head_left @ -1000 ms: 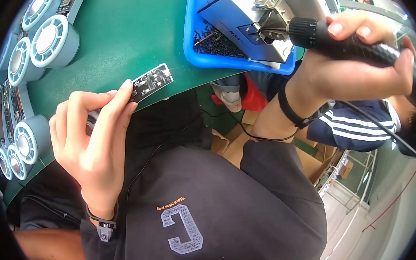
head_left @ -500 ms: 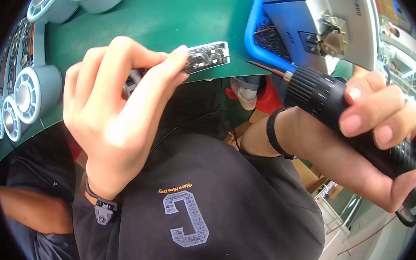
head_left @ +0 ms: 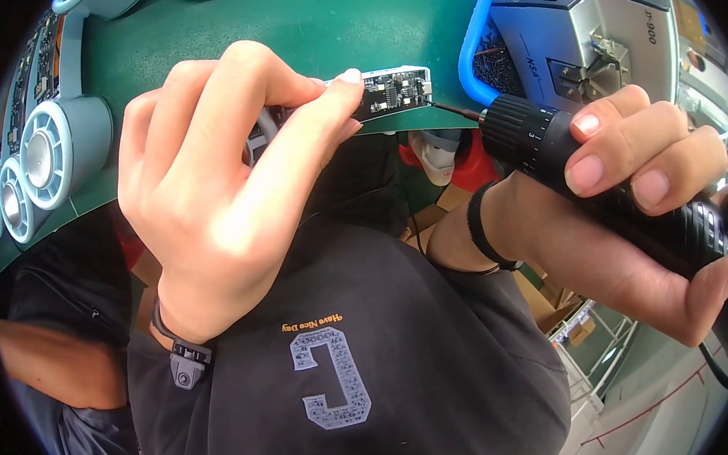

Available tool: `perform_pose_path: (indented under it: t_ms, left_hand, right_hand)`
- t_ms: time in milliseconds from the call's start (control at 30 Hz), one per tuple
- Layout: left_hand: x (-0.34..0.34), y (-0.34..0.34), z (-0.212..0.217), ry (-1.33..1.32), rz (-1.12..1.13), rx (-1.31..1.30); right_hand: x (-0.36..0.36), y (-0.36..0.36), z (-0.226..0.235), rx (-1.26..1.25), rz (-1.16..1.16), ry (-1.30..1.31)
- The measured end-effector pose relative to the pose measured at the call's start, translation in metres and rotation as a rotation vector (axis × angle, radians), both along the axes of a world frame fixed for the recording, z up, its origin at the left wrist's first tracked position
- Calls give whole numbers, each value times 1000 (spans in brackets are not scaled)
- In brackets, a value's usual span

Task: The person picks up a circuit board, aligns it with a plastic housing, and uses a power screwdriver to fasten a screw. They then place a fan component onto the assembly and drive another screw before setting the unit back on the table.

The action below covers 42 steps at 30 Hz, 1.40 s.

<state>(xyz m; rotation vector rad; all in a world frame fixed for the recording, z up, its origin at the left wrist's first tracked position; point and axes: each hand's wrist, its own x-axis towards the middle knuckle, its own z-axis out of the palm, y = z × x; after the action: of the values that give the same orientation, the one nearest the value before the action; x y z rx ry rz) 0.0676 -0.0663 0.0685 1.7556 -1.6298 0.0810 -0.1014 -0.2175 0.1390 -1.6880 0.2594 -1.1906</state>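
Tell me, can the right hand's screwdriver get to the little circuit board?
Probably yes. The right hand holds the black electric screwdriver, and its thin bit already meets the right end of the small circuit board, which the left hand pinches. Nothing sits between them.

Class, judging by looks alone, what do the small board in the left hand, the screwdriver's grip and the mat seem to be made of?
Board: likely rigid black laminate, studded with shiny soldered parts. Screwdriver grip: probably matte black plastic, ridged. Mat: seemingly green rubber, smooth, dull sheen.
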Motion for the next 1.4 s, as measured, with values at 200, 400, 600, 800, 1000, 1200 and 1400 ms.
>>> perform_pose_path:
  t_ms: [200, 400, 600, 800, 1000, 1200, 1400]
  left_hand:
    - [0, 0, 3, -3, 1, 16]
    - [0, 0, 2, -5, 2, 2]
    - [-2, 0, -1, -14, 8, -19]
    - [-1, 1, -2, -31, 4, -18]
    - [1, 3, -3, -53, 4, -10]
    - [3, 2, -6, -53, -1, -19]
    - [3, 2, -6, -82, 2, -13]
  right_hand:
    - [-6, -5, 2, -15, 27, 7]
    - [-16, -7, 8, -31, 53, 15]
    - [-9, -11, 0, -45, 79, 21]
    - [-8, -15, -3, -61, 109, 26]
    - [-16, -21, 2, -70, 147, 29]
    - [-4, -1, -3, -78, 192, 39]
    - [-1, -5, -11, -153, 178, 27]
